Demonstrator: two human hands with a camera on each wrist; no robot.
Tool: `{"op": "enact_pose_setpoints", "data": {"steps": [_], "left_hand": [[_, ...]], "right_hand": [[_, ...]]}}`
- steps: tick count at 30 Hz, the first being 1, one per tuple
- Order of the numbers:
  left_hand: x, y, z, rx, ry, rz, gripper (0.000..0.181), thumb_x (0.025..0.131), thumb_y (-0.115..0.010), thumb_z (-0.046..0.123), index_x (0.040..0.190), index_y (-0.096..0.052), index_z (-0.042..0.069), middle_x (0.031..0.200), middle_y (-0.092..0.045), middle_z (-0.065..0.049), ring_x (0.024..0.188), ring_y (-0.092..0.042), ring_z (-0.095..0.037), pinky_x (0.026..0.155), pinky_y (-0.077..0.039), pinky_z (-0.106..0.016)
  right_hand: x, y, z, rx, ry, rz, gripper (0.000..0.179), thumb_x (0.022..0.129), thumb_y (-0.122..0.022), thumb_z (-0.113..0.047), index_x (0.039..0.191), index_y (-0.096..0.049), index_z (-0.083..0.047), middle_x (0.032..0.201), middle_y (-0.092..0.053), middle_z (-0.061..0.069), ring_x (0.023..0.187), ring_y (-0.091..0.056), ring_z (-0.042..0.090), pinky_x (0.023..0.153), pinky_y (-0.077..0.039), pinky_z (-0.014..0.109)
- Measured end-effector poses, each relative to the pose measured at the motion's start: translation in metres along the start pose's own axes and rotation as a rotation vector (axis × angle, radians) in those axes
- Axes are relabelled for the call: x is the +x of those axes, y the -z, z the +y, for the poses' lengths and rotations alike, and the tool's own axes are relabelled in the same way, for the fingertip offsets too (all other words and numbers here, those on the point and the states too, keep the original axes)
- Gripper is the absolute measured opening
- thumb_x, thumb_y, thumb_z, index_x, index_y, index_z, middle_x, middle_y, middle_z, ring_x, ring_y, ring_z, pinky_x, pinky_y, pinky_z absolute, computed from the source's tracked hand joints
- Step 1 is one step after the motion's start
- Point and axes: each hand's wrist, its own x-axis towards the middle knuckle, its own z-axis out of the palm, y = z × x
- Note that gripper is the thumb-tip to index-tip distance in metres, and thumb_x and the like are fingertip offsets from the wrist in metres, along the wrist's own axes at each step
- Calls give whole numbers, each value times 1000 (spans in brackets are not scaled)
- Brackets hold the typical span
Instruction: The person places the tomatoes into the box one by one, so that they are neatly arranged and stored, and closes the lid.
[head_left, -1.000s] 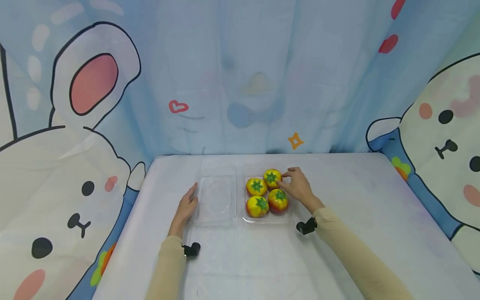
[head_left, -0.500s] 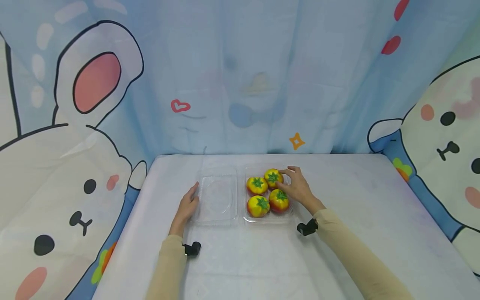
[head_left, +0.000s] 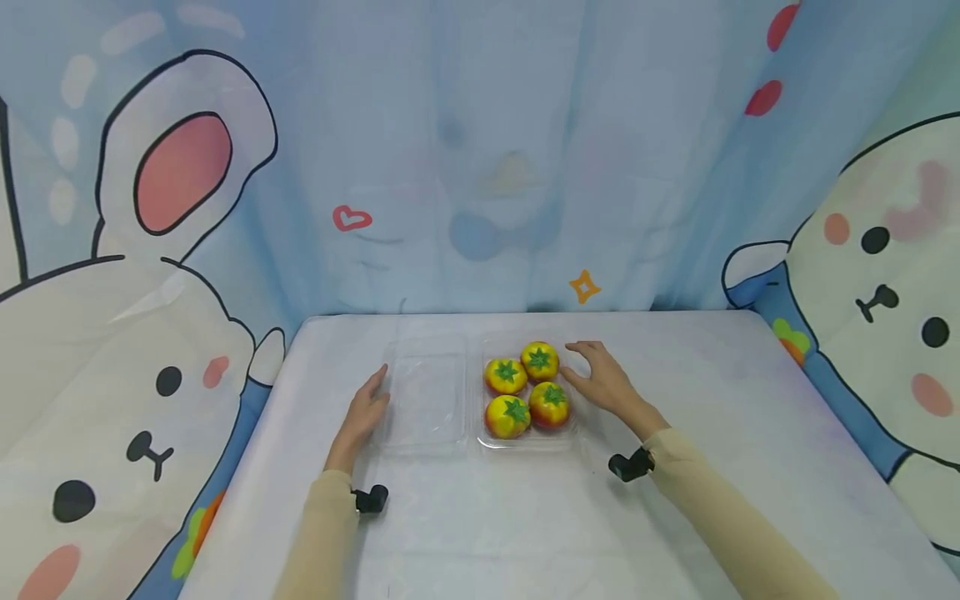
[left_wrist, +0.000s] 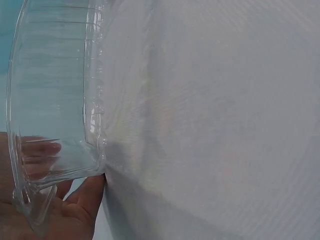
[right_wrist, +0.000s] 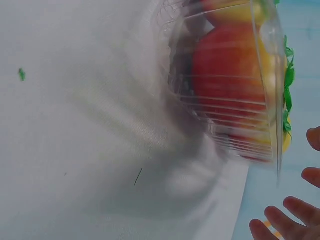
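In the head view a clear plastic box [head_left: 528, 444] lies unfolded on the table. Several yellow-and-red fruits with green star-shaped tops, looking like tomatoes or persimmons, sit in its right half; one is the far right fruit [head_left: 540, 361]. My left hand [head_left: 365, 410] lies at the outer edge of the clear left half [head_left: 427, 404], fingers extended. Through the plastic wall [left_wrist: 55, 85] in the left wrist view, some of those fingers show. Just right of the fruits my right hand [head_left: 606, 382] holds nothing, fingers spread. The right wrist view shows its fingertips [right_wrist: 312, 176] apart from the box.
A white cloth covers the table [head_left: 480, 533]. Behind it hangs a blue curtain [head_left: 495, 167] with cartoon animals printed on both sides. A black wrist camera [head_left: 632, 465] sits on the right wrist, another camera [head_left: 371, 499] on the left.
My right hand has let go of the far right fruit and drawn back to the right. The fruit stays in the box. My left hand keeps its place at the left edge.
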Motion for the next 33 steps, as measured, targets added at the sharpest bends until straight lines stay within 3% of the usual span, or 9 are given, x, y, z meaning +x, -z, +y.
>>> {"op": "enact_pose_setpoints", "data": {"steps": [4, 11, 33], "left_hand": [[-1, 2, 3, -6, -2, -16, 60, 98, -43, 8, 156, -26, 9, 162, -19, -17, 149, -15, -37, 122, -12, -52], [-6, 13, 12, 33, -15, -34, 59, 101, -42, 9, 156, -24, 6, 161, -22, -19, 147, -19, -41, 120, -17, -53], [-4, 19, 72, 143, -143, -23, 63, 102, -43, 16, 157, -15, 4, 160, -24, -18, 145, -25, -40, 120, -21, -52]], "right_hand": [[-9, 6, 3, 18, -8, -20, 55, 97, -62, -27, 140, -48, 4, 142, -44, 28, 131, -42, 46, 110, -34, 62], [-24, 7, 8, 89, -5, -39, 57, 97, -61, -28, 142, -45, 4, 141, -46, 29, 123, -50, 48, 103, -42, 63], [-47, 18, 20, 113, -17, -46, 59, 99, -58, -32, 145, -43, 3, 143, -46, 29, 125, -49, 47, 104, -41, 63]]}}
